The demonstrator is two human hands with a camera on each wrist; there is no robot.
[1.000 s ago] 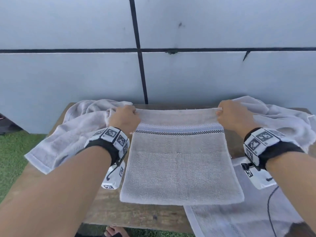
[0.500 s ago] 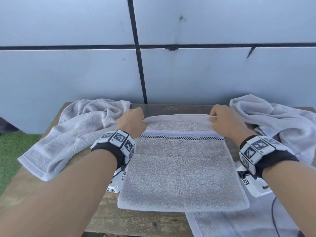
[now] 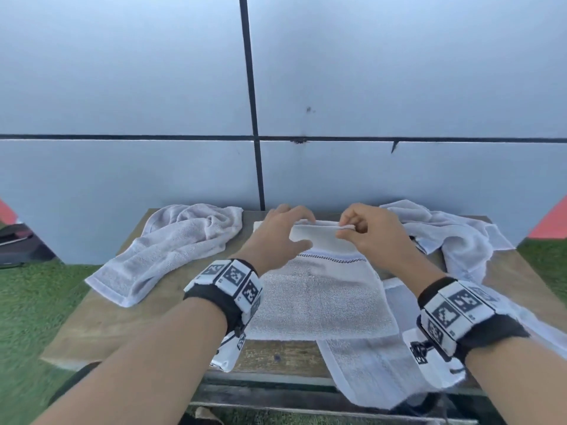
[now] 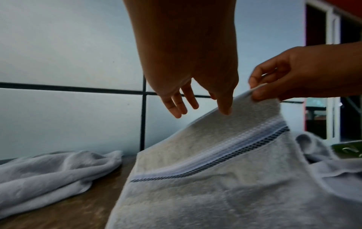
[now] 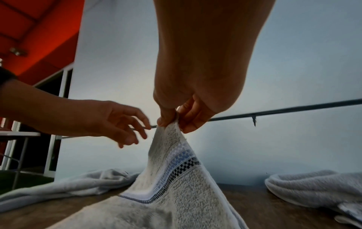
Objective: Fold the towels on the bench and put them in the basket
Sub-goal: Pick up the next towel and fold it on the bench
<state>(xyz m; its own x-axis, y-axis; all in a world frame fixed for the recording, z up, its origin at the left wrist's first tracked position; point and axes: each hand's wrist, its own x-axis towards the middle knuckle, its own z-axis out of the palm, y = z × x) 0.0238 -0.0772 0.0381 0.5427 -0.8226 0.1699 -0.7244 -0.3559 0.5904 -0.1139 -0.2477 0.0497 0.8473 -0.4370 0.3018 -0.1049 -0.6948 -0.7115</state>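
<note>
A grey towel (image 3: 319, 296) with a checked blue band lies folded in the middle of the wooden bench (image 3: 116, 320). My right hand (image 3: 346, 233) pinches the towel's far edge and holds it raised above the bench; the pinch shows plainly in the right wrist view (image 5: 173, 122). My left hand (image 3: 296, 230) hovers just left of it with its fingers straight and spread. In the left wrist view its thumb tip (image 4: 225, 109) touches the lifted towel edge (image 4: 240, 108). No basket is in view.
A crumpled towel (image 3: 178, 250) lies on the bench's left end, and another (image 3: 454, 237) on the right end. A third towel (image 3: 374, 369) hangs over the front edge at right. A grey panelled wall (image 3: 399, 72) stands behind the bench, with grass (image 3: 27, 317) around it.
Both hands moved in from the towel's far corners toward its middle. The left hand let go of its corner and opened. The right hand lifted its pinched edge.
</note>
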